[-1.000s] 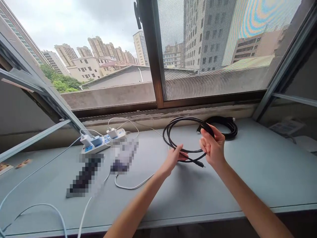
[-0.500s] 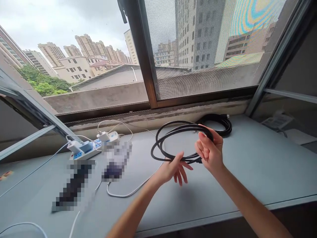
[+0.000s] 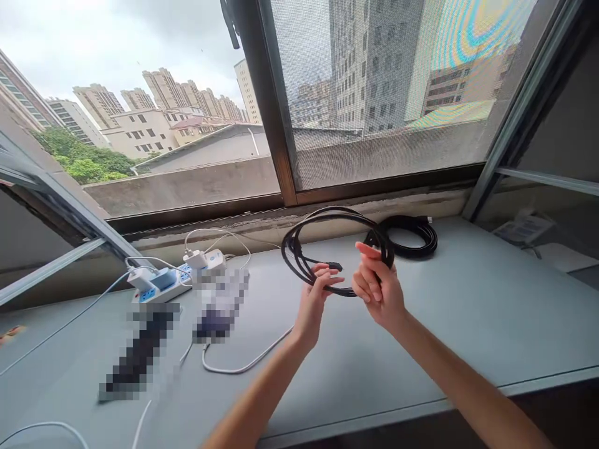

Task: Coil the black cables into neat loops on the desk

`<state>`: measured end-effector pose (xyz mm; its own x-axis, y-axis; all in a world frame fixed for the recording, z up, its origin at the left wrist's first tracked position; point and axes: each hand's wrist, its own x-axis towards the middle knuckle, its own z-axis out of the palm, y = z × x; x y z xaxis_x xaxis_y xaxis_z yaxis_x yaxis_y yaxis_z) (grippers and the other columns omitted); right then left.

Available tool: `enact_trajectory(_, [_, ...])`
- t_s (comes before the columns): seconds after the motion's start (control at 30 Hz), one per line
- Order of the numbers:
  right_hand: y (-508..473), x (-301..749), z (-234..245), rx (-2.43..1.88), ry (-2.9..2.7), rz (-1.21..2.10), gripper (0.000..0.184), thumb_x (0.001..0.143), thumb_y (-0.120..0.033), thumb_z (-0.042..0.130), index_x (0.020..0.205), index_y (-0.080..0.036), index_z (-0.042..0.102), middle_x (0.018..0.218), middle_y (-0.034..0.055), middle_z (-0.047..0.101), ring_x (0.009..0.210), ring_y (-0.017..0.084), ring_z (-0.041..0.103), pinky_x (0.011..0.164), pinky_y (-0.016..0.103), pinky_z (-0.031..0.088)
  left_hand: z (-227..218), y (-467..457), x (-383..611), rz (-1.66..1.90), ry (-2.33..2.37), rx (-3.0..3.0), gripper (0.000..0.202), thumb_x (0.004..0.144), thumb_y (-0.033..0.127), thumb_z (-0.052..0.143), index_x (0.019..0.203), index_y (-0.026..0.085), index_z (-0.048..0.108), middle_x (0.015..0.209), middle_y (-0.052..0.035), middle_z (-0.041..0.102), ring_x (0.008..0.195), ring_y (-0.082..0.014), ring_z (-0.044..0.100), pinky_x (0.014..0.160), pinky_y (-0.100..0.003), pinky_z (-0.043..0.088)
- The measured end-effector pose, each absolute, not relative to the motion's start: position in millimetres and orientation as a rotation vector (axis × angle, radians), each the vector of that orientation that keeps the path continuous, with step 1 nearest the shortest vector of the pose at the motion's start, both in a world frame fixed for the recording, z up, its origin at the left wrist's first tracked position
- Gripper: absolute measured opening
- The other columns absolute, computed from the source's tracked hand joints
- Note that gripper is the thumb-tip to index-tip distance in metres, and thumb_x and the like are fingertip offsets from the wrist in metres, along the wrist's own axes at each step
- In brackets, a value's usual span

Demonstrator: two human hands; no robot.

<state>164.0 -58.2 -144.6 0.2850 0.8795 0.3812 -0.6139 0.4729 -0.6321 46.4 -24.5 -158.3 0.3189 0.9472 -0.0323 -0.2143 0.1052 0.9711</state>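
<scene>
A black cable (image 3: 344,214) hangs in loose loops between my hands, above the desk. My right hand (image 3: 380,290) is closed around the right side of the loops, with its index finger pointing left. At the lower left of the coil, my left hand (image 3: 314,305) has its thumb and fingers closed on the cable. One black plug (image 3: 334,266) of this cable sticks out just above the left fingers. Behind my right hand, a second coiled black cable (image 3: 423,249) lies on the desk, its connector end at the back.
On the left, a white power strip (image 3: 161,292) holds chargers with white cords (image 3: 248,368) running over the grey desk (image 3: 421,374). Two blurred-out items (image 3: 135,355) lie near it. A window (image 3: 285,168) and metal frame bars (image 3: 491,168) stand behind.
The coil and my right hand have shifted left and the loops stand more upright. My left hand has turned up and its spread fingers have closed on the cable; a plug now shows.
</scene>
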Motion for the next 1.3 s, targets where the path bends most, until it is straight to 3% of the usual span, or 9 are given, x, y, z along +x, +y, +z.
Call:
enact_trajectory(0.17, [-57, 166, -149, -0.42, -0.858, 1.069, 0.015, 0.077, -0.028, 0.063, 0.087, -0.026, 0.074, 0.032, -0.0107, 0.026, 0.029, 0.006, 0.013, 0.029, 0.014, 0.025, -160, -15, 41, 1.013, 0.888, 1.179, 0.027, 0.073, 0.042, 0.064, 0.084, 0.018, 0.056, 0.078, -0.0016, 0.061, 0.075, -0.0154, 0.059, 0.073, -0.028, 0.045])
enact_trajectory(0.4, [-58, 176, -145, -0.438, -0.923, 0.923, 0.014, 0.078, -0.027, 0.062, 0.084, -0.024, 0.075, 0.033, -0.01, 0.026, 0.029, 0.005, 0.015, 0.029, 0.014, 0.023, -162, -11, 41, 1.028, 0.894, 1.163, 0.042, 0.074, 0.057, 0.059, 0.076, 0.015, 0.056, 0.071, -0.0022, 0.059, 0.064, -0.0139, 0.059, 0.056, -0.025, 0.043])
enact_trajectory(0.53, [-55, 183, -141, -0.436, -0.845, 0.86, 0.012, 0.075, -0.024, 0.063, 0.08, -0.024, 0.074, 0.032, -0.0103, 0.026, 0.028, 0.005, 0.014, 0.028, 0.013, 0.023, -164, -8, 39, 1.199, 0.929, 1.154, 0.038, 0.076, 0.054, 0.058, 0.079, 0.016, 0.057, 0.073, -0.0013, 0.056, 0.062, -0.0114, 0.055, 0.053, -0.022, 0.041])
enact_trajectory(0.67, [-55, 185, -138, -0.432, -0.812, 0.853, 0.011, 0.073, -0.023, 0.063, 0.077, -0.024, 0.074, 0.031, -0.0103, 0.026, 0.027, 0.005, 0.014, 0.027, 0.012, 0.023, -166, -8, 38, 1.258, 0.951, 1.229, 0.037, 0.08, 0.054, 0.053, 0.079, 0.018, 0.059, 0.075, -0.0016, 0.054, 0.066, -0.012, 0.053, 0.054, -0.022, 0.041])
enact_trajectory(0.83, [-60, 184, -136, -0.374, -0.888, 0.876, 0.014, 0.074, -0.022, 0.06, 0.07, -0.024, 0.073, 0.029, -0.0096, 0.026, 0.027, 0.004, 0.013, 0.027, 0.011, 0.023, -166, -7, 36, 0.972, 0.987, 1.317, 0.055, 0.082, 0.065, 0.038, 0.074, 0.015, 0.06, 0.081, -0.0068, 0.057, 0.065, -0.0154, 0.053, 0.056, -0.026, 0.041])
enact_trajectory(1.1, [-63, 184, -140, -0.223, -1.073, 0.996, 0.027, 0.079, -0.013, 0.05, 0.075, -0.023, 0.074, 0.031, -0.0091, 0.025, 0.029, 0.004, 0.012, 0.031, 0.012, 0.024, -168, -10, 40, 1.162, 0.85, 1.329, 0.042, 0.079, 0.06, 0.052, 0.089, 0.019, 0.056, 0.089, -0.004, 0.061, 0.087, -0.0201, 0.06, 0.083, -0.032, 0.042])
enact_trajectory(1.3, [-60, 180, -142, -0.209, -1.035, 1.032, 0.027, 0.081, -0.013, 0.049, 0.074, -0.022, 0.074, 0.031, -0.0092, 0.025, 0.028, 0.004, 0.013, 0.03, 0.011, 0.025, -156, -16, 40, 1.251, 0.651, 1.262, 0.033, 0.08, 0.053, 0.057, 0.086, 0.02, 0.052, 0.08, -0.0014, 0.062, 0.087, -0.02, 0.062, 0.082, -0.031, 0.042])
